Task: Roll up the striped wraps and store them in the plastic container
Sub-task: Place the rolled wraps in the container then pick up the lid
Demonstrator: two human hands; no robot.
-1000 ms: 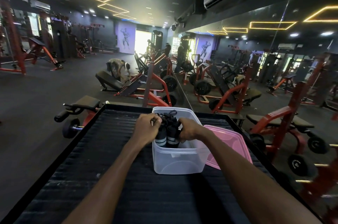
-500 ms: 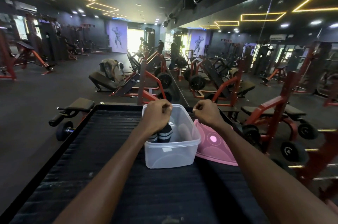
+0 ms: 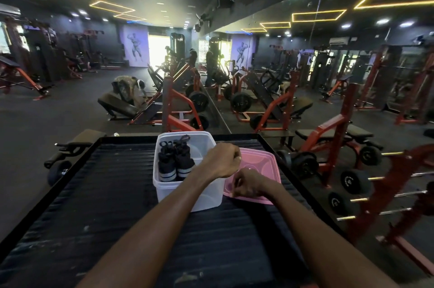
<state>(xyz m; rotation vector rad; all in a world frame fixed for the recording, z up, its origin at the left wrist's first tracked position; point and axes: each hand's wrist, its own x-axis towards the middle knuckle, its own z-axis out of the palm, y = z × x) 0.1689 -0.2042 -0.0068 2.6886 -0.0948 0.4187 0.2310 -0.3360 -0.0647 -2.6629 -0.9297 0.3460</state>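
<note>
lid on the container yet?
No. The pink lid lies on the table beside the open plastic container, with the rolled wraps visible inside.

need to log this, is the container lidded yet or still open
Open: the pink lid lies on the mat beside the plastic container, two rolled wraps visible inside.

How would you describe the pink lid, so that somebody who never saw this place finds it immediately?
Find the black ribbed table in the foreground. A clear tub with two rolled striped wraps stands on it. The lid lies just right of the tub, under both hands; it is the only pink thing there.
</note>
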